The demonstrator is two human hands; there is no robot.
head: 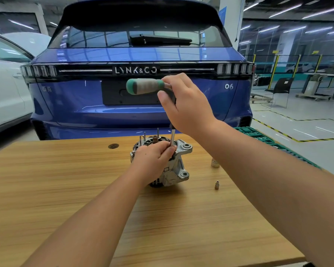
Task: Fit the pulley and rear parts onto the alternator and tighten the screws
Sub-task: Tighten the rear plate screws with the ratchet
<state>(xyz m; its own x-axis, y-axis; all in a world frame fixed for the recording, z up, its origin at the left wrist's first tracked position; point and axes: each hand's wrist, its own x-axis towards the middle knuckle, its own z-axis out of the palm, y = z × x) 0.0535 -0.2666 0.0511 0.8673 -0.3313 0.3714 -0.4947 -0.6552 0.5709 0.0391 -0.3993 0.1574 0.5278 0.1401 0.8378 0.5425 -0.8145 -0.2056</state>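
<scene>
The alternator (174, 166) sits upright near the middle of the wooden table (46, 189), rear end up with a few studs poking out the top. The left hand (152, 157) is draped over it, fingers curled round the housing and pinching the driver's shaft (172, 136) down by the tip. The right hand (183, 105) is up high, fingers wrapped round the T-handle driver (145, 86), green grip sticking out to the left. Two small sockets (215, 163) (217, 185) lie on the table right of the alternator. A dark round disc (113, 146) sits further back on the left. A blue car (139, 64) is parked right behind the table.
</scene>
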